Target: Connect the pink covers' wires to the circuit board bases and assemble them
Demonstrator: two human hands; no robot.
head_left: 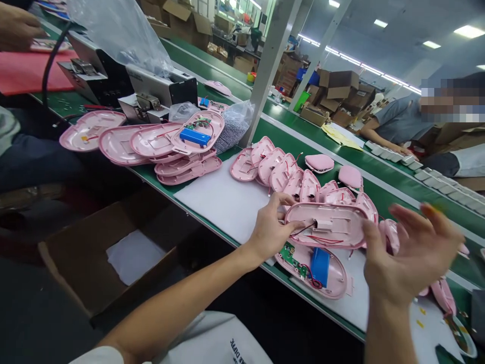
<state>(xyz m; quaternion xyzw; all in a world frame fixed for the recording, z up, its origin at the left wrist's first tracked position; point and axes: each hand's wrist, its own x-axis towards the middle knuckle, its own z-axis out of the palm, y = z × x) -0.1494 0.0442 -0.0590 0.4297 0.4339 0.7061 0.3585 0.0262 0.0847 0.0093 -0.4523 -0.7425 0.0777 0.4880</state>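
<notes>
My left hand (271,222) grips the left end of a pink plastic shell half (350,227), thumb inside and fingers behind it. Red and black wires run inside this shell beside a small pale block. My right hand (411,247) is at the shell's right end, fingers spread and blurred; a bit of yellow shows at one fingertip. Whether its thumb touches the shell I cannot tell. Just below lies another pink shell half (337,290) with a green circuit board (291,257) and a blue battery pack (320,267) in it.
Several pink shells (278,164) with wires stand in a row behind. More are stacked (189,169) at the left, near metal-cased machines (159,86) and a bag of grains (237,126). A post (269,65) rises from the bench. An open carton (87,268) sits below. Co-workers are at left and right.
</notes>
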